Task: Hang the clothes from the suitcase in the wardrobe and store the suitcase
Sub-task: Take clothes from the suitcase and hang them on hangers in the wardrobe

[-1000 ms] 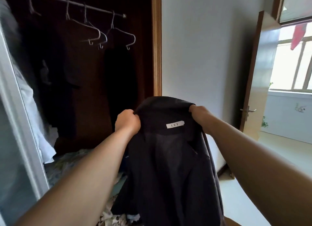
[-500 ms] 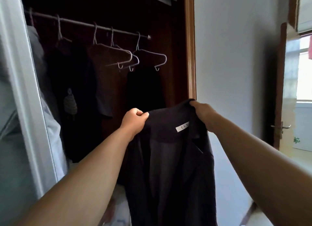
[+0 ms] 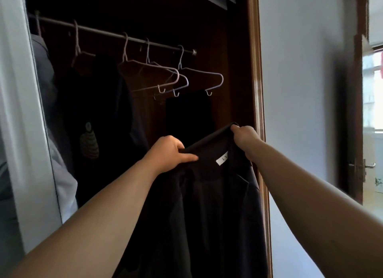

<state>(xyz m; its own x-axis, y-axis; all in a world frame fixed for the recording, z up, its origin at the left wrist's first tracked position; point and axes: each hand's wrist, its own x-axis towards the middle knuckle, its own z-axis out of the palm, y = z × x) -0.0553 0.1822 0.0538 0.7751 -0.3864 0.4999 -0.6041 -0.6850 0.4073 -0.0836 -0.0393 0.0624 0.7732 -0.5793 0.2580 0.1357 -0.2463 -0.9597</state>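
Dark jacket point(image 3: 207, 215) hangs at six o'clock, nearer the wardrobe point(image 3: 251, 91) than half a second ago. Its hem is cut off below, and its label point(image 3: 222, 159) is half hidden. My left hand point(image 3: 167, 155) grips the collar's left end and my right hand point(image 3: 243, 136) grips its right end. At eleven o'clock, pale hangers point(image 3: 199, 74) hang on the rail point(image 3: 116, 36).

Dim, blurred; window point(image 3: 373, 91) glare right

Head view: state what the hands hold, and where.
A dark fabric jacket, gripped at its collar: left hand at one end, right hand at the other.
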